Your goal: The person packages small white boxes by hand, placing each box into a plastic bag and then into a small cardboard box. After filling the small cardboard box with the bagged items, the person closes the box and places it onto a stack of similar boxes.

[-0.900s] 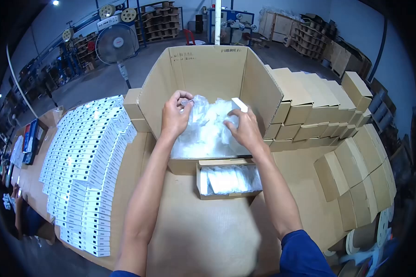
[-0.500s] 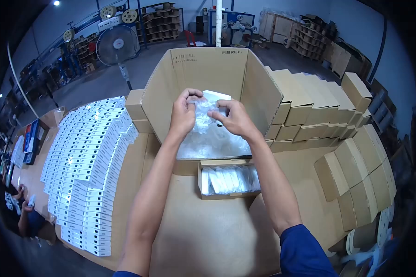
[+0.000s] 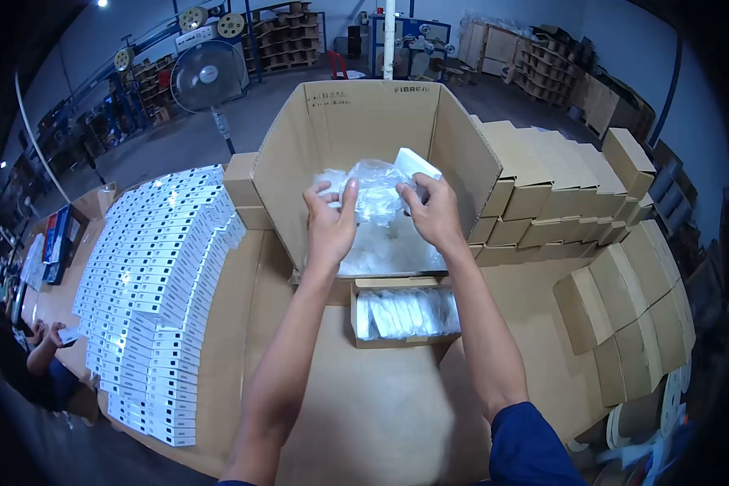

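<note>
Between the big carton's side walls, with room either side, the right hand grips one white box and pinches clear plastic beside it; the left hand touches that plastic, thumb and fingers spread, whether gripping I can't tell. One small carton sits at the front edge, its bagged pieces too packed to count. Bare brown tabletop opens nearer; one fan stands beyond on grey floor.

A standing fan at left, a red chair and blue-framed machine farther back
</note>
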The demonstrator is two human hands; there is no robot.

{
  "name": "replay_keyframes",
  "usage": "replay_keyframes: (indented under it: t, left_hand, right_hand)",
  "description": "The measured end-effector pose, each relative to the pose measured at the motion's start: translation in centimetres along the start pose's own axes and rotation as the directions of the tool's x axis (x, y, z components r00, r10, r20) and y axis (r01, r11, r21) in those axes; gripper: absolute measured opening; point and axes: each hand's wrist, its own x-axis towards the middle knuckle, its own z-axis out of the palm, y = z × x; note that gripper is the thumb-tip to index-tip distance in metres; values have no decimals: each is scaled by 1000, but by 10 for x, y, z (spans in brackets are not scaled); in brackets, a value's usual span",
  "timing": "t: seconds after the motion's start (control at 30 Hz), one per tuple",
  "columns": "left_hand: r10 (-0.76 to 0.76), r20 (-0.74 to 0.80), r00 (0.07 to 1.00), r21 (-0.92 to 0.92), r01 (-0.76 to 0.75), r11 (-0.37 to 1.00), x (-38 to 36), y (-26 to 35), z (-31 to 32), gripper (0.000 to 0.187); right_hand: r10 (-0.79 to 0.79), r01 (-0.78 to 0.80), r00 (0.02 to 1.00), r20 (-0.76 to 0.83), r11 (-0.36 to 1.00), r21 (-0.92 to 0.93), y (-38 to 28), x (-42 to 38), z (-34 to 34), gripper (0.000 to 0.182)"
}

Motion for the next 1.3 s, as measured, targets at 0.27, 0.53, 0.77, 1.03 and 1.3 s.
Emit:
replay_keyframes:
  t: [0.27,0.53,0.77,1.03,1.3]
  left_hand:
    - [171,68,983,63,-175,983,6,-7,-19,34]
    - [196,-25,980,-94,-198,976,-9,3,-27,32]
    - [173,-14,985,-472,-159,867,-79,25,-35,29]
    - [85,20,996,-381,-71,922,-210,26,-82,26]
    - [-7,-89,996,-135,-6,991,-303,-11,-129,24]
  right_hand:
    - [141,-138,964,226,990,-27,9,4,-13,36]
    - [123,-137,985,118,983,123,3,-5,-23,45]
    - [138,-201,969,203,921,335,-75,-79,-42,51]
    - [108,-152,981,160,943,295,-92,-215,-48,22]
    - [264,-329,940,216,871,364,-81,-322,-56,20]
